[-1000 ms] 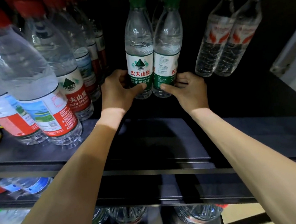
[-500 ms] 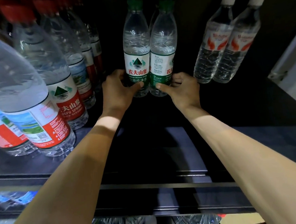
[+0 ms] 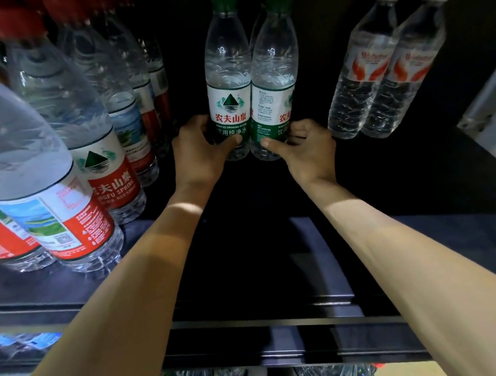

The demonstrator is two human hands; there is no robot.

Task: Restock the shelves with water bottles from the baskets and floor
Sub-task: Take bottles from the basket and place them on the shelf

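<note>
Two green-capped water bottles stand upright side by side deep on the dark shelf (image 3: 424,187). My left hand (image 3: 198,150) grips the base of the left green-label bottle (image 3: 228,76), thumb across its front. My right hand (image 3: 303,146) grips the base of the right green-label bottle (image 3: 273,75), thumb on its label. The two bottles touch each other. A third green cap shows just behind them, mostly hidden.
Rows of red-capped, red-label bottles (image 3: 106,160) fill the shelf's left side. Two white-capped bottles (image 3: 380,63) stand at the back right. Bare dark shelf lies in front of my hands. More bottles (image 3: 330,375) sit on a lower shelf.
Both hands have pushed the two green-label bottles a little further back on the shelf, still holding them. The view has shifted slightly closer.
</note>
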